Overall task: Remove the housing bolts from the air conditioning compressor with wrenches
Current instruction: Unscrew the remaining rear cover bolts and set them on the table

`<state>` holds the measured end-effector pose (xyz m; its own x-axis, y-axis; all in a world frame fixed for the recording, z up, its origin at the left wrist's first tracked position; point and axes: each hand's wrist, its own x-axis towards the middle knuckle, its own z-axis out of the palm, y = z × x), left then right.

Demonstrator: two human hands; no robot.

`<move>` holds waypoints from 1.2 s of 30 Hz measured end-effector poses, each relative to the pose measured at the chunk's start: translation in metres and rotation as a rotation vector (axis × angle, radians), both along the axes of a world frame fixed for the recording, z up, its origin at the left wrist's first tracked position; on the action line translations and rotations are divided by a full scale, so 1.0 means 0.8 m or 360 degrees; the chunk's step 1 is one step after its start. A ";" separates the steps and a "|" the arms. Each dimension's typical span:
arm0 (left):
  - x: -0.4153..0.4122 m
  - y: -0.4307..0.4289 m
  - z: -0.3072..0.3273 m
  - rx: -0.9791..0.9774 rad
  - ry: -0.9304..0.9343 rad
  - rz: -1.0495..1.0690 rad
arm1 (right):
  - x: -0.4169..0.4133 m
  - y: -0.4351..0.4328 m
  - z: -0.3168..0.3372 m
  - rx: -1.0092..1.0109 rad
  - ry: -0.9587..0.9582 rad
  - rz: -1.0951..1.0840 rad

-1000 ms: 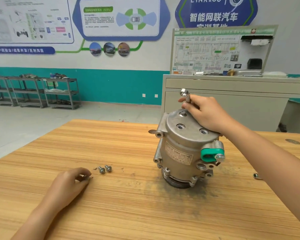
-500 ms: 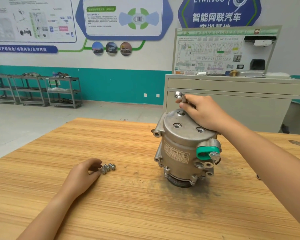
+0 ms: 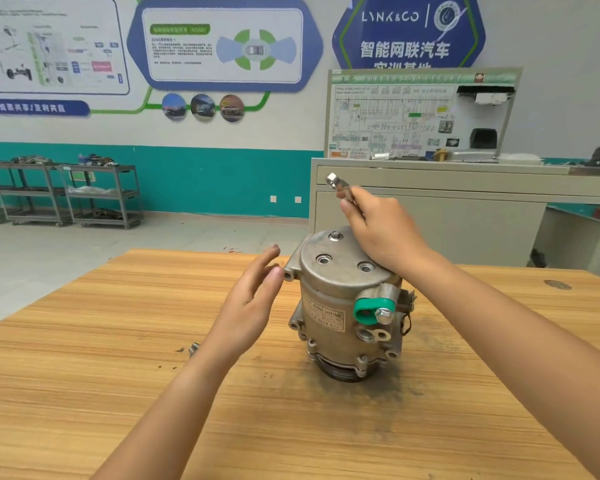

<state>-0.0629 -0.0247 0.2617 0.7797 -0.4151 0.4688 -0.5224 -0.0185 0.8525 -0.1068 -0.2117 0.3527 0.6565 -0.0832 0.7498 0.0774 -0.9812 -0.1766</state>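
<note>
The grey metal compressor [image 3: 340, 299] stands upright on the wooden table [image 3: 84, 375], with a green cap [image 3: 368, 311] on its side fitting. One bolt head [image 3: 335, 235] shows at the far edge of its top cover; two bolt holes nearer me are bare. My right hand [image 3: 385, 230] rests on the top cover and grips a silver wrench [image 3: 338, 185], whose ring end points up and left. My left hand [image 3: 253, 299] hovers with straight fingers just left of the compressor, near its mounting ear. A loose bolt [image 3: 193, 348] peeks out from behind my left forearm.
A grey cabinet [image 3: 430, 209] with a wiring diagram board [image 3: 413, 116] stands behind the table. Metal shelf carts [image 3: 66, 195] line the teal wall at left. A round mark [image 3: 556, 284] sits on the table's far right.
My left hand has left the loose bolts on the table and risen to the compressor's left side, fingers straightened. My right hand still holds the wrench on top.
</note>
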 end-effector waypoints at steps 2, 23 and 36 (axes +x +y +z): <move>-0.004 -0.022 0.010 -0.0007 -0.0110 -0.0005 | -0.005 0.004 0.000 0.0008 -0.0183 0.0023; -0.066 -0.048 -0.018 -0.0027 -0.1258 0.0503 | -0.111 -0.006 -0.010 -0.0306 0.0348 -0.0379; -0.097 -0.071 -0.044 -0.0049 -0.1371 0.0642 | -0.119 0.021 -0.029 -0.0891 0.0514 -0.0644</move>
<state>-0.1407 -0.0812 0.2269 0.2426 -0.1683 0.9554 -0.9307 -0.3185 0.1802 -0.2018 -0.1951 0.3295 0.8494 -0.0279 0.5270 -0.2784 -0.8720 0.4026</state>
